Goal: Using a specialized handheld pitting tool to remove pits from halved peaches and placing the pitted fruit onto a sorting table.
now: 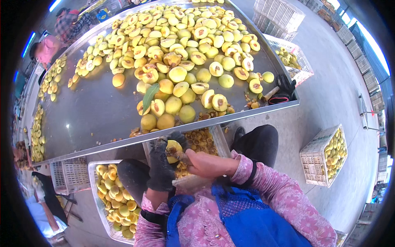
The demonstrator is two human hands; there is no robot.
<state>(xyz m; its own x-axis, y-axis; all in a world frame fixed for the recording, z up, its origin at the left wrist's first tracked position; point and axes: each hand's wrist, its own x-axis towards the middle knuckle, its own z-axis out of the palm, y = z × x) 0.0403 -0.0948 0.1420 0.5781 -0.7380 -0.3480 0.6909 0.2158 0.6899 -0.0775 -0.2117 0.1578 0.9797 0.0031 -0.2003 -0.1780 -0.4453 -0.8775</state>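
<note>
My left hand (pixel 161 171), in a dark glove, holds a halved yellow peach (pixel 173 148) with its cut face up, just below the steel table's front edge. In my bare right hand (pixel 206 163) is the handle of a small pitting tool (pixel 184 158). The tool's tip meets the brown centre of the peach half; its exact shape is hidden. Beneath both hands sits a crate (pixel 222 140) of pits and yellow scraps (pixel 200 139), between my knees.
Whole and halved peaches (pixel 185 46) cover much of the steel table (pixel 92 114). A black glove (pixel 284 88) lies at its right corner. Crates of peach halves stand at left (pixel 92 179) and right (pixel 313 160). Other people (pixel 49 49) work at the far left.
</note>
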